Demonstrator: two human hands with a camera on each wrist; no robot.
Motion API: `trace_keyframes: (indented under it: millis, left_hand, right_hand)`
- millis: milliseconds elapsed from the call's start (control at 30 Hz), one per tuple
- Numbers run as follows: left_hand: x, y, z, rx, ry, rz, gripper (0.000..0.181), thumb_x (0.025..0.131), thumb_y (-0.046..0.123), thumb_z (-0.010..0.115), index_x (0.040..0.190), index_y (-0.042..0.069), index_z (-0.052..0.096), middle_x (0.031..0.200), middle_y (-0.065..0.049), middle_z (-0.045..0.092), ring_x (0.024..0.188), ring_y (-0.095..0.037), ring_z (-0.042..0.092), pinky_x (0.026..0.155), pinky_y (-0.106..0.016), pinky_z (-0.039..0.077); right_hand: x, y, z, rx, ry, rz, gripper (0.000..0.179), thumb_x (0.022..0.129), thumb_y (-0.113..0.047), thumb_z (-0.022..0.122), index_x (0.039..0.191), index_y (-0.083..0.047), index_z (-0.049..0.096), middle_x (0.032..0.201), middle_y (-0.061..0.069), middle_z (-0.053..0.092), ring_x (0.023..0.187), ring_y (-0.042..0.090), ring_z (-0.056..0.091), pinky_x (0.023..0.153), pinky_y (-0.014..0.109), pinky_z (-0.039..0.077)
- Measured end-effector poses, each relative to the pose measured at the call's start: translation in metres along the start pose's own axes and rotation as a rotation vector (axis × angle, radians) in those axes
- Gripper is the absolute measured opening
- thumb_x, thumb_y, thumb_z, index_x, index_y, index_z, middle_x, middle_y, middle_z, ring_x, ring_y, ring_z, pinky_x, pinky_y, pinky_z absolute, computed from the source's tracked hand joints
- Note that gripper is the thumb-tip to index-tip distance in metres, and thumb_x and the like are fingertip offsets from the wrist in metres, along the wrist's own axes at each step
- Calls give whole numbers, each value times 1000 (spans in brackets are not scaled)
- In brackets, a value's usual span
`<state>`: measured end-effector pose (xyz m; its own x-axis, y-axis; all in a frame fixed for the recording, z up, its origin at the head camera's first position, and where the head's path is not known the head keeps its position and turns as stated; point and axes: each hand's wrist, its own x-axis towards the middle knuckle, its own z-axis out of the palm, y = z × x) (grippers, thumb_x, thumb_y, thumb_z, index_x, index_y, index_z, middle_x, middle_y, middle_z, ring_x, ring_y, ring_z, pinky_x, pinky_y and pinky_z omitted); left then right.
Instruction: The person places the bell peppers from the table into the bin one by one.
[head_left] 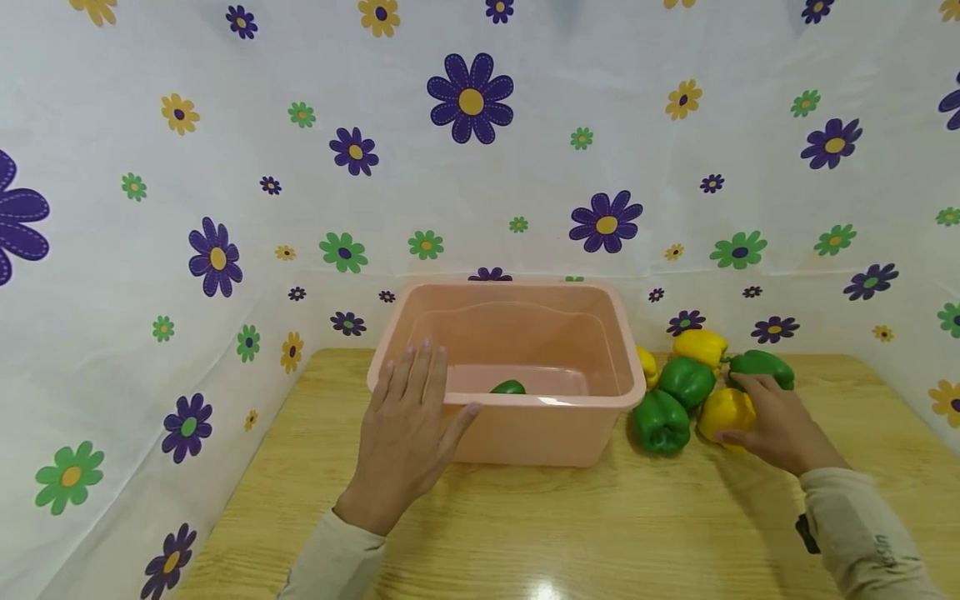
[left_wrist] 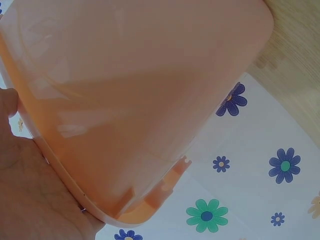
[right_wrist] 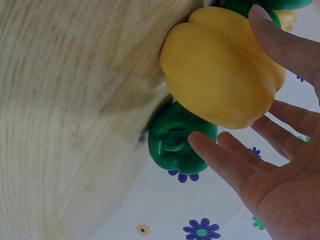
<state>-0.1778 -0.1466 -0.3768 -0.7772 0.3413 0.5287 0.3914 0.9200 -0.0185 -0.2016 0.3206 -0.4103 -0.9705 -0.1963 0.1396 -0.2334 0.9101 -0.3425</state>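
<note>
My left hand (head_left: 405,425) lies with straight fingers against the front left corner of a pink plastic tub (head_left: 525,429). In the left wrist view, its palm (left_wrist: 40,190) is beside the tub's rim (left_wrist: 65,185). A green bell pepper (head_left: 509,387), partly hidden by the front wall, lies inside the tub. On the right, my right hand (head_left: 780,421) spreads round a yellow bell pepper (head_left: 723,414). The right wrist view has the thumb on one side of this yellow pepper (right_wrist: 220,70) and extended fingers on the other, two of them near a green pepper (right_wrist: 180,140).
More peppers cluster right of the tub: a green pepper (head_left: 662,422) in front, another green pepper (head_left: 687,382) behind it, a yellow pepper (head_left: 700,347) at the back and a green pepper (head_left: 761,367) farther right. A flowered sheet (head_left: 510,192) hangs behind the wooden table (head_left: 600,533).
</note>
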Motion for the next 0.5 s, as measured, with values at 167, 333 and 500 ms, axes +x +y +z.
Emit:
trace_keyframes:
  millis: [167,333,500]
  left_hand:
    - [0,-1,0,-5,8,-1,84,105,63,23,154,-3,36,161,-21,32,148,-38,32,121,-54,22]
    - [0,-1,-1,-9,4,-5,83,105,63,24,154,-3,36,160,-22,33,147,-39,33,121,-54,22]
    - [0,0,-2,-10,-9,-7,83,105,63,26,155,-3,35,161,-21,32,148,-38,31,122,-53,21]
  right_hand:
    - [0,2,3,-1,-8,4,87,78,-23,88,138,20,41,130,43,46,111,64,49,94,75,39]
    - [-1,3,7,25,-29,25,84,81,-18,86,138,21,40,131,45,43,115,63,47,95,75,39]
    - [-1,4,10,33,-41,41,78,83,-12,83,137,22,38,131,45,43,116,62,46,97,75,38]
